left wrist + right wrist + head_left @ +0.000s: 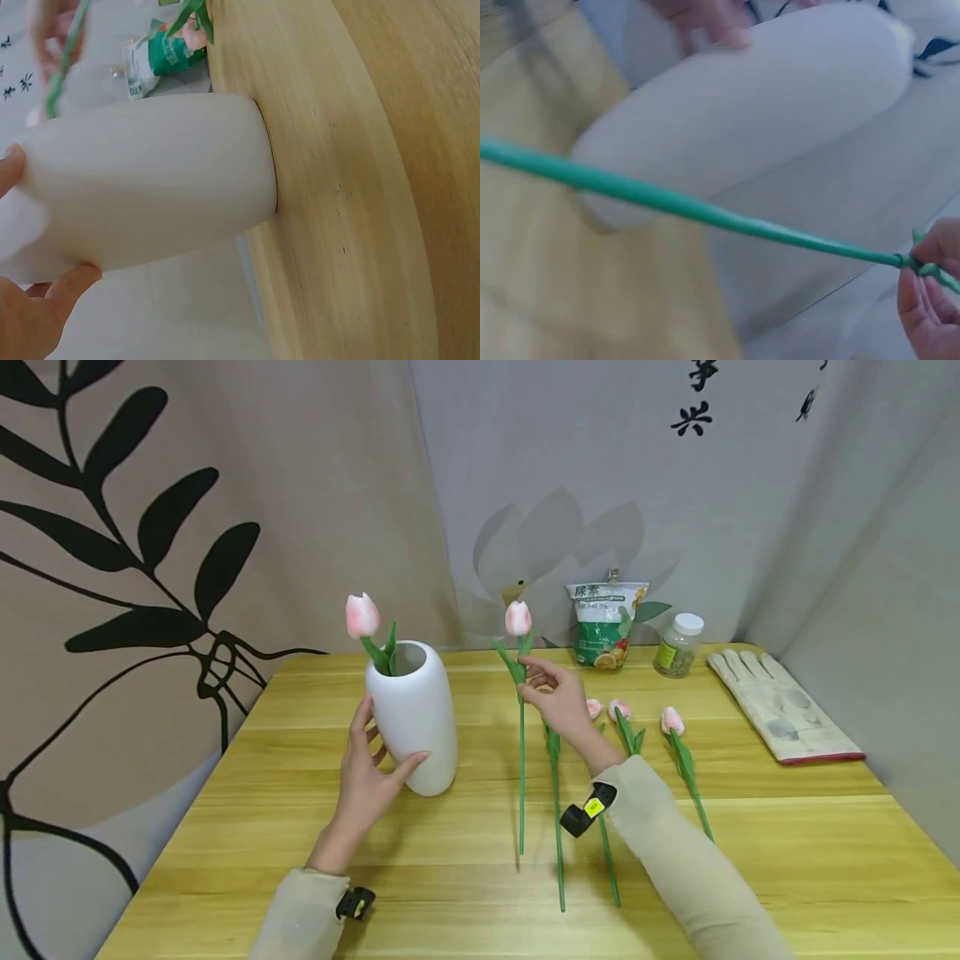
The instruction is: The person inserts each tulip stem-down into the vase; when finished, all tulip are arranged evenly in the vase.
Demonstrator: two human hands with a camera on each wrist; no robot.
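Note:
A white vase [420, 718] stands on the wooden table, with one pink tulip [363, 617] leaning out of its mouth. My left hand [367, 785] holds the vase from the left side, thumb across its front and fingers around its side. To the right of the vase, my right hand [558, 697] pinches another pink tulip [518, 620] by its stem near the leaves. This tulip hangs upright, its long green stem [705, 214] pointing down. In the left wrist view the vase [165, 172] fills much of the frame, and the right hand [56, 30] is blurred.
More tulips lie on the table [247, 852], partly under the right arm; one tulip [672, 721] lies farther right. At the back stand a green and white bag [606, 627] and a small jar [678, 646]. Folded gloves [783, 706] lie at the right.

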